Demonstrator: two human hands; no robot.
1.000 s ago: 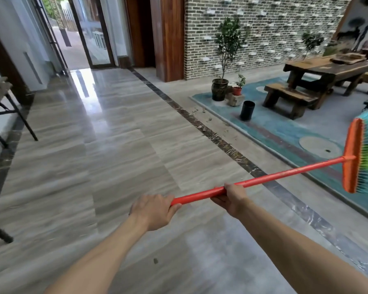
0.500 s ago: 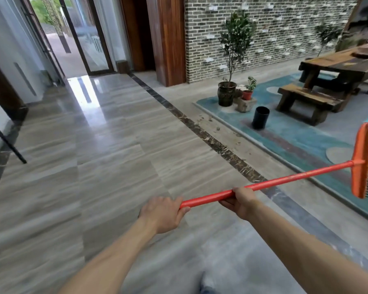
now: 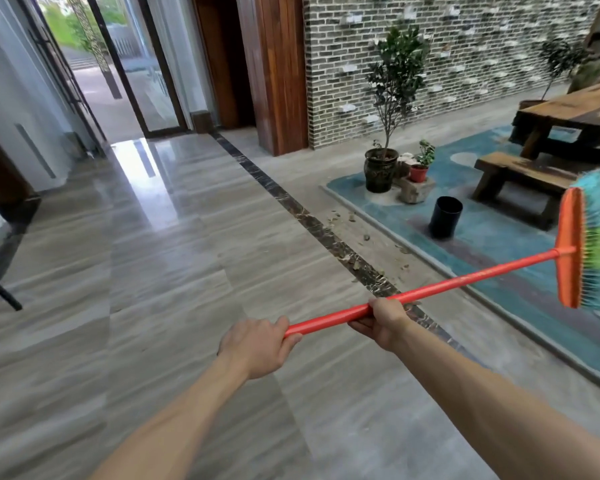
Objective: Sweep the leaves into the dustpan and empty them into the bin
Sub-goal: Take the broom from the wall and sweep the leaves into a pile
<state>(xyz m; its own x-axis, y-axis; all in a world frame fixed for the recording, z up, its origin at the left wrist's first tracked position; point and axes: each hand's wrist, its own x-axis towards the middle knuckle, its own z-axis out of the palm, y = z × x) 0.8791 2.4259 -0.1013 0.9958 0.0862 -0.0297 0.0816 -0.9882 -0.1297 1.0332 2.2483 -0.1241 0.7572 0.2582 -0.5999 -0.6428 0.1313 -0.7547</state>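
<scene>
My left hand [image 3: 257, 348] grips the end of the orange broom [image 3: 430, 289] handle, and my right hand [image 3: 381, 323] grips it further along. The broom is held off the floor, its head to my right. Dry leaves [image 3: 357, 237] lie scattered ahead beside the teal rug [image 3: 492, 237], near the black bin [image 3: 445, 217].

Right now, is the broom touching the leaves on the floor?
No, both hands hold the broom level in the air, its bristles well clear of the leaves.
</scene>
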